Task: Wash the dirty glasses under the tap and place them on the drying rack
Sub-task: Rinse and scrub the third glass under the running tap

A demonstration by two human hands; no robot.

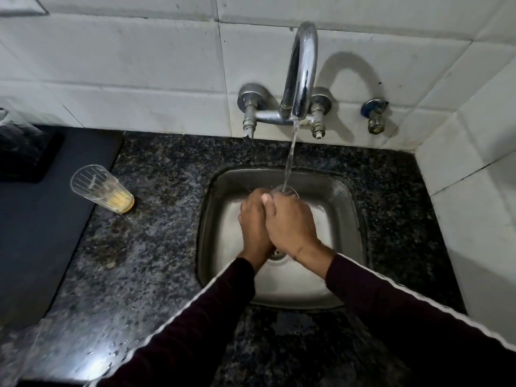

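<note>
Both hands (275, 219) round glass (287, 191) under tap (301, 71) stream.

White tiled wall (139, 65), speckled dark granite counter (156, 191), corner right.

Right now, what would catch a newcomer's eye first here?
Water streams from the chrome tap into a glass that both hands, left hand and right hand, hold over the steel sink. On the granite counter to the left stands a second glass with yellow dregs.
</note>
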